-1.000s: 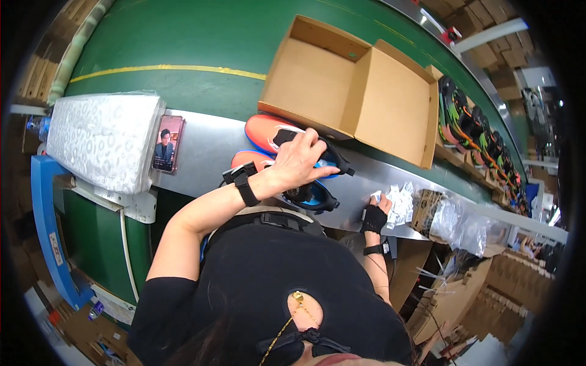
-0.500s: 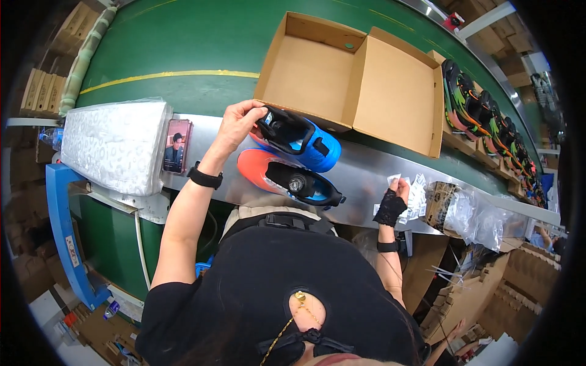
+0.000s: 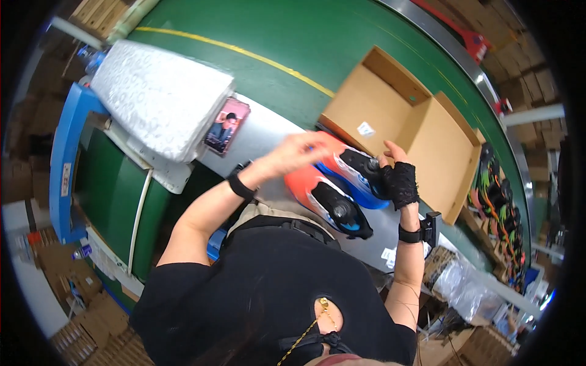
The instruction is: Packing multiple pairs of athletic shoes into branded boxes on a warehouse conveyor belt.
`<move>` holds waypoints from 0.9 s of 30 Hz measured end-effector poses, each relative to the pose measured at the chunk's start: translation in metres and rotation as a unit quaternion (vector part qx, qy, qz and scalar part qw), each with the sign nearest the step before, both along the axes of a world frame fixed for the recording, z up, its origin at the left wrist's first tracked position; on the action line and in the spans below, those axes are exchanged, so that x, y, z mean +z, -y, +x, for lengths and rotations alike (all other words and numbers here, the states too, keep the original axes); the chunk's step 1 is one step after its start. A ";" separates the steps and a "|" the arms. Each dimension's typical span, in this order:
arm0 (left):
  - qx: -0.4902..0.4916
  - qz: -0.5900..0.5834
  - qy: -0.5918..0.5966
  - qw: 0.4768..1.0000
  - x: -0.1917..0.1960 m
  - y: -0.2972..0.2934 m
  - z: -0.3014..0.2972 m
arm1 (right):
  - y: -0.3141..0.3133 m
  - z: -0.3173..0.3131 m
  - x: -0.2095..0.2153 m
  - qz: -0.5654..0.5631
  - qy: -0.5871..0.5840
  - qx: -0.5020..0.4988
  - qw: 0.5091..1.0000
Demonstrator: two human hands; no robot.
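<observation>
Two orange and blue sports shoes with black collars lie side by side on the metal bench, toes to the left. My left hand [image 3: 294, 152], smeared by motion, is at the toe of the far shoe [image 3: 351, 160]; whether it grips anything is unclear. The near shoe [image 3: 332, 204] has a dark round insert in its opening. My right hand [image 3: 398, 177], in a black fingerless lace glove, is over the far shoe's heel with fingers apart and nothing seen in them. Beyond it stands an open cardboard shoe box [image 3: 448, 161], with a small white packet [image 3: 365, 129] inside.
Left of the shoes are a phone [image 3: 227, 127] and a plastic-wrapped patterned stack [image 3: 162, 100]. White packets [image 3: 389, 256] and clear plastic bags [image 3: 467, 287] are at the bench's right. Several multicoloured shoes [image 3: 502, 213] line the far right. A green surface [image 3: 274, 36] stretches behind.
My right hand has moved from the white packets to the far shoe. A white packet now lies in the box. My left hand has left the far shoe's collar, and that shoe has turned. The view has swung.
</observation>
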State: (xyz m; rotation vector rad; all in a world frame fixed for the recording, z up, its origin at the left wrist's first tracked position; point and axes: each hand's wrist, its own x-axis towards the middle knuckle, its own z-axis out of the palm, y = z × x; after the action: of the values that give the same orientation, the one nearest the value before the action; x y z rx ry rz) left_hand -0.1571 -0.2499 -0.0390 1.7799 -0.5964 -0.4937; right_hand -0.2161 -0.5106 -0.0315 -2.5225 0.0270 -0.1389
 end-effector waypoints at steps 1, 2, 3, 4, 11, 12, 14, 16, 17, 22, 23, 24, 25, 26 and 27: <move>0.092 -0.016 0.045 0.995 -0.027 -0.031 0.015 | -0.012 0.010 0.005 0.000 -0.024 0.038 0.999; 0.154 0.015 0.083 0.984 -0.025 -0.061 0.030 | -0.015 0.017 -0.003 0.002 -0.023 0.048 0.999; 0.234 0.046 0.140 0.961 -0.028 -0.092 0.044 | -0.013 0.024 -0.017 -0.026 -0.074 0.080 0.994; 0.284 0.076 0.140 0.945 -0.028 -0.127 0.059 | -0.012 0.030 -0.027 -0.053 -0.125 0.109 0.985; 0.402 0.506 0.126 0.753 -0.085 -0.315 0.084 | -0.026 0.050 -0.059 -0.096 -0.132 0.098 0.982; 0.376 0.517 0.113 0.761 -0.076 -0.311 0.080 | -0.026 0.051 -0.062 -0.097 -0.135 0.097 0.981; 0.348 0.526 0.094 0.770 -0.073 -0.308 0.077 | -0.027 0.050 -0.062 -0.094 -0.153 0.106 0.978; 0.395 0.494 0.143 0.761 -0.075 -0.310 0.078 | -0.037 0.048 -0.055 -0.093 -0.157 0.113 0.977; 0.395 0.493 0.141 0.762 -0.078 -0.313 0.079 | -0.043 0.048 -0.052 -0.090 -0.159 0.120 0.976; 0.470 0.487 0.150 0.721 -0.055 -0.333 0.097 | -0.062 0.046 -0.035 -0.069 -0.157 0.157 0.973; 0.509 0.454 0.229 0.694 -0.042 -0.341 0.101 | -0.064 0.045 -0.031 -0.063 -0.157 0.165 0.972; 0.541 0.415 0.305 0.664 -0.028 -0.343 0.106 | -0.068 0.047 -0.026 -0.058 -0.156 0.168 0.972; 0.566 0.373 0.340 0.652 -0.005 -0.338 0.107 | -0.072 0.050 -0.023 -0.051 -0.157 0.173 0.971; 0.587 0.327 0.374 0.639 0.021 -0.329 0.111 | -0.076 0.050 -0.019 -0.045 -0.157 0.175 0.971; 0.585 0.326 0.376 0.641 0.049 -0.314 0.110 | -0.079 0.050 -0.015 -0.039 -0.157 0.178 0.971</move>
State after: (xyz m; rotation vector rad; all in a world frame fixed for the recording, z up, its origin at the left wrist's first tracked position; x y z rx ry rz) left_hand -0.0468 0.0643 0.0098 2.5847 0.3927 1.1479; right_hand -0.1666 -0.4319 -0.0462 -2.5556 -0.3097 0.4106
